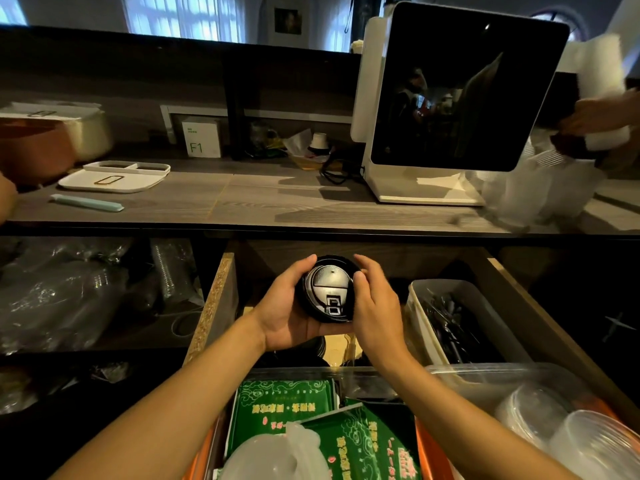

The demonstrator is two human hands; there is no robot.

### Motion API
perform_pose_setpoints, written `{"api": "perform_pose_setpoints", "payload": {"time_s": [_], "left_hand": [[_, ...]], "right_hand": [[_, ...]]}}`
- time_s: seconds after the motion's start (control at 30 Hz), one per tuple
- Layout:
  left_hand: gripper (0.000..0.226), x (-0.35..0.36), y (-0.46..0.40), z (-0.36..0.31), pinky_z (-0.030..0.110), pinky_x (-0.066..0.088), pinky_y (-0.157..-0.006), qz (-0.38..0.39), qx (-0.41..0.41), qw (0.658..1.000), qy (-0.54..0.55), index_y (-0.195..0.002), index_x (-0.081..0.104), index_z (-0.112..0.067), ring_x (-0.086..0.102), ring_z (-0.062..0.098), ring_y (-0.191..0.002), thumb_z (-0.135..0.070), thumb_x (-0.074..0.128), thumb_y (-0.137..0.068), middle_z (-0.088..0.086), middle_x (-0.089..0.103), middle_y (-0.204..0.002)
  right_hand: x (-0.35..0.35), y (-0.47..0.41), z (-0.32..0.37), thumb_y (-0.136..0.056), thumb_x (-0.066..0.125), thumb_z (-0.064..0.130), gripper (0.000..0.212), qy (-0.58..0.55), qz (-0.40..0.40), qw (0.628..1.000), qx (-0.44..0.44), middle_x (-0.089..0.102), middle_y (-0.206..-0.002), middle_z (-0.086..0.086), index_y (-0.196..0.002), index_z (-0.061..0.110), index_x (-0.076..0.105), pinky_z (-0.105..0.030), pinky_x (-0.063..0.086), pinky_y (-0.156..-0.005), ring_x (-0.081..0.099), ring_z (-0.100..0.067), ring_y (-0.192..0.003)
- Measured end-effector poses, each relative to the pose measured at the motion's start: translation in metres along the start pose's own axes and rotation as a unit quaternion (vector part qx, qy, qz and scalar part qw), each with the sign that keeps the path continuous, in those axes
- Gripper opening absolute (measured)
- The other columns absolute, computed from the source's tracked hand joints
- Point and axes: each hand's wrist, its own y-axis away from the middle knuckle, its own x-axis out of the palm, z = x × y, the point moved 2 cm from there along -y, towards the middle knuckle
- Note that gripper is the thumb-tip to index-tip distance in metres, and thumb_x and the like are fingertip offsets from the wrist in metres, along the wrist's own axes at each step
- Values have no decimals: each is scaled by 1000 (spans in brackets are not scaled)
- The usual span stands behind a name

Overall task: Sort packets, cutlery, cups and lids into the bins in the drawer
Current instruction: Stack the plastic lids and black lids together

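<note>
- The left hand cups the black lids from below with fingers curled round the rim; the right hand steadies the other edge with its fingertips.
- The lids sit above the back of the drawer, left of the cutlery bin.
- Square the edges so the lids nest, then lower them level into 1 bin, keeping clear of the green packets nearer the front.
</note>
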Motion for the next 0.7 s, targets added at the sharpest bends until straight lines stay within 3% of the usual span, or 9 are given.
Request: {"api": "perform_pose_setpoints", "payload": {"time_s": [0.13,0.2,0.27,0.4,0.5,0.6,0.7], "left_hand": [[59,-4,-6,2,52,52,-95,-24,3,998,-59,-116,74,-15,68,31,-110,-58,41,-94,16,70,-122],[55,-5,-9,1,47,58,-82,-74,31,988,-135,-119,69,-17,70,31,-104,-56,34,-101,15,72,-116],[41,-4,-10,-2,44,60,-70,-115,72,976,-172,-118,66,-18,69,32,-101,-46,40,-104,16,69,-116],[21,-5,-9,-1,41,61,-67,-102,100,969,-203,-120,62,-22,66,35,-109,-25,59,-99,14,64,-122],[17,-7,-8,-2,35,60,-61,-127,113,956,-239,-115,63,-21,68,29,-101,-21,61,-98,11,66,-114],[17,-11,-9,-5,35,61,-62,-137,123,942,-280,-112,64,-22,68,25,-99,-19,65,-96,8,67,-110],[17,-11,-11,-3,36,60,-62,-121,135,936,-300,-113,64,-22,68,26,-100,-20,66,-96,9,68,-111]], "right_hand": [[0,-2,-3,-103,42,26,28,-10,83,997,1,66,-103,10,-125,19,58,-12,49,-74,61,2,-94],[-2,-6,-7,-102,44,25,25,23,65,998,8,66,-97,10,-120,17,60,-16,51,-70,62,0,-89],[-5,-11,-7,-101,45,27,21,57,27,998,4,66,-89,10,-114,20,61,-23,51,-68,63,-3,-84],[-6,-16,-2,-102,46,24,20,30,33,999,12,63,-91,9,-114,21,62,-12,49,-58,62,-1,-80],[-4,-16,-2,-102,43,21,21,-34,93,993,66,62,-99,2,-115,17,60,-23,56,-51,66,-5,-77],[-4,-13,-1,-103,40,23,24,-106,137,977,128,59,-112,-3,-120,18,57,-33,56,-50,64,-17,-93],[-2,-10,3,-104,39,25,25,-97,126,981,107,62,-106,-4,-119,21,57,-35,54,-47,66,-18,-86]]}}
